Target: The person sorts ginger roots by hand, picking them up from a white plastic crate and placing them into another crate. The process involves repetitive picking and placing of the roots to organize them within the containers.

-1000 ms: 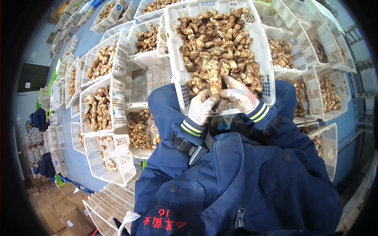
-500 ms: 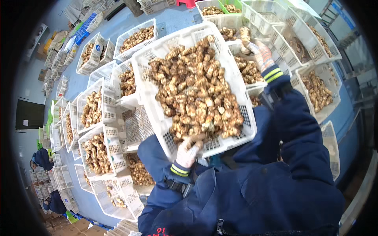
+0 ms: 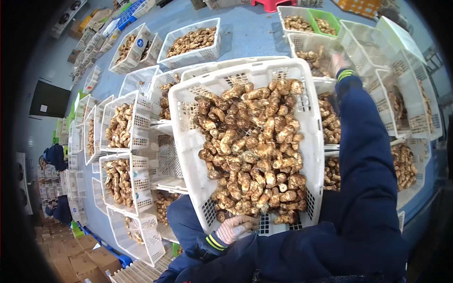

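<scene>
A white plastic crate (image 3: 178,118) full of knobbly brown-and-cream mushrooms (image 3: 257,155) is right in front of me, over my lap. My left hand (image 3: 233,228), in a pale striped glove with soiled fingertips, is at the crate's near wall beside the mushrooms. Its thumb and fingers are closed together; what lies between them is hidden. My right arm is stretched far forward. At its end my right hand (image 3: 339,61), gloved too and smeared by motion, is over the right side of a smaller white crate (image 3: 295,41) with some mushrooms in it. Its fingers cannot be made out.
White crates of mushrooms surround me, among them a left-hand one (image 3: 133,181) and a far one (image 3: 216,49). A low-filled crate (image 3: 153,236) is near left. Beyond are a green basket (image 3: 336,23), a red stool (image 3: 269,4), cardboard boxes (image 3: 82,264) and people at far left.
My right hand, which held a large mushroom beside the big crate, has reached farther forward over a smaller crate. My view has shifted, and the big crate appears lower and less tilted.
</scene>
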Demonstrator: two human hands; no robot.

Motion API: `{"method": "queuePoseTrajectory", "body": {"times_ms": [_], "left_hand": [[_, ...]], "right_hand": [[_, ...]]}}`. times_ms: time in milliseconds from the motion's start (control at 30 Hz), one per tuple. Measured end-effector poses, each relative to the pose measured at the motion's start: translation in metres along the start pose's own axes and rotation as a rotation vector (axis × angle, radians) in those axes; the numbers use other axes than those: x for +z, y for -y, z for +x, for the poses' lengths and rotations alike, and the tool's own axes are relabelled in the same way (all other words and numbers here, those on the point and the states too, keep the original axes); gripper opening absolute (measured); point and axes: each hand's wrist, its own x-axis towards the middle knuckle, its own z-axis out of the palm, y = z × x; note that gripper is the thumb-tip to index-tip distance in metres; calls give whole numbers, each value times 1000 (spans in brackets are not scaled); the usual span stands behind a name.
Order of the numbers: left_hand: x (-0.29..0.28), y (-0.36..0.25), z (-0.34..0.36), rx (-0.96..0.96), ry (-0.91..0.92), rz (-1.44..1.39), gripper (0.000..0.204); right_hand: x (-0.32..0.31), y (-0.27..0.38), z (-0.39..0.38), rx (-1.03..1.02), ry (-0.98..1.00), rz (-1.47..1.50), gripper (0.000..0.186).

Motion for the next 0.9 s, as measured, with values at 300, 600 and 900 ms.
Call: {"method": "queuePoseTrajectory", "body": {"times_ms": [300, 600, 900], "left_hand": [[1, 2, 1, 71, 41, 14, 30], [1, 7, -5, 269, -15, 127, 21], [-6, 26, -5, 495, -48, 148, 42]], "right_hand": [[6, 45, -88, -320, 120, -93, 41], [63, 30, -304, -775, 381, -625, 35], [225, -32, -303, -580, 409, -1652, 42]]}}
